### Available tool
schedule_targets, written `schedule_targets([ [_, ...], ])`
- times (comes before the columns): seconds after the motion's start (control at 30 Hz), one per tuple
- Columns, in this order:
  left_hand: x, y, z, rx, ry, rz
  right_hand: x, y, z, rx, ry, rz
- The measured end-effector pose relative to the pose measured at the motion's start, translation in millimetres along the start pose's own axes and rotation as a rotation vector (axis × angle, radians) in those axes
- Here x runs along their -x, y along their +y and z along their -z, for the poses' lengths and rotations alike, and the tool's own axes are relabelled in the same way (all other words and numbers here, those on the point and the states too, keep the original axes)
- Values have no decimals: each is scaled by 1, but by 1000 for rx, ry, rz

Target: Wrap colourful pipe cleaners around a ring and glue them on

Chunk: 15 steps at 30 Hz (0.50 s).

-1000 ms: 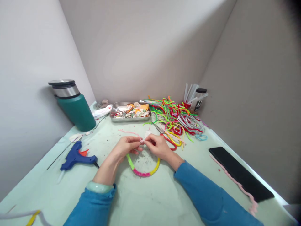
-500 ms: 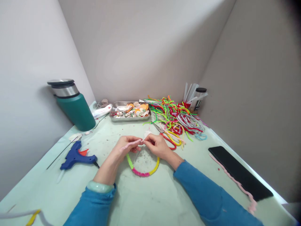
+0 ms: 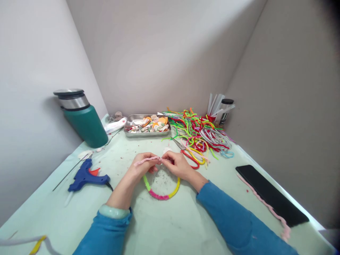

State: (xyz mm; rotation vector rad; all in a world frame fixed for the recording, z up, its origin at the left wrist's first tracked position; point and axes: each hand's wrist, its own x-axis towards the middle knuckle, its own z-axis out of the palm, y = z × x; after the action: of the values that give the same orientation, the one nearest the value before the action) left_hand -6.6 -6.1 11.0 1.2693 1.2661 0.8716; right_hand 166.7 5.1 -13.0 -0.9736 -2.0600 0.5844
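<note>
A pale pink pipe cleaner lies across my left hand, one end running to the fingertips. My left fingers are closed on it. My right hand is pinched at that same spot, thumb and forefinger meeting the left fingertips at the pink strand. Below both hands shows the lower arc of a ring wrapped in fuzzy pipe cleaner, green at left, magenta at the bottom, yellow at right. My hands cover its upper part, so how it is gripped there is hidden.
Red-and-yellow-handled scissors lie beyond my right hand, before a heap of coloured pipe cleaners. A metal tray holds cut pieces. Left are a blue glue gun and green bottle; right, a black phone-like slab.
The pink pipe cleaner's free end has shifted slightly up and bends more over my left hand. Both hands stay together in nearly the same place.
</note>
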Motion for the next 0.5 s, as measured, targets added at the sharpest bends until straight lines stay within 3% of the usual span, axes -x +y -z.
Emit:
schedule_targets([
  [0.2, 3, 2, -1, -47, -2, -34, 1, 1, -1, 4, -9, -21],
  [0.5, 3, 5, 2, 201, -69, 98, 1, 1, 2, -87, -14, -17],
])
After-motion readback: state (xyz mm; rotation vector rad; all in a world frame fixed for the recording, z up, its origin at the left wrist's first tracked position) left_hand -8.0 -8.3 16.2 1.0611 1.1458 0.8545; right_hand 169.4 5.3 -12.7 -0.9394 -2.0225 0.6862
